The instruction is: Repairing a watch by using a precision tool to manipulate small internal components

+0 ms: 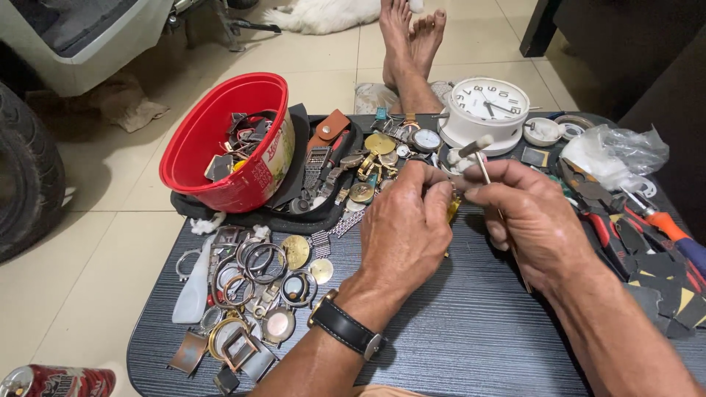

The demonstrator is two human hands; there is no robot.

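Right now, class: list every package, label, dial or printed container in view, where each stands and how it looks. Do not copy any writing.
Red tub: far left on the tray, tilted, oval, with a pale printed label on its side.
White alarm clock: far middle, round white dial with dark numerals and hands.
Drink can: bottom left on the floor, lying down, red with a silver end.
Clear plastic bag: far right, crumpled.

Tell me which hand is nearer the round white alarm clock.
Right. The right hand sits just below the round white alarm clock, holding a thin tool; the left hand lies farther down-left.
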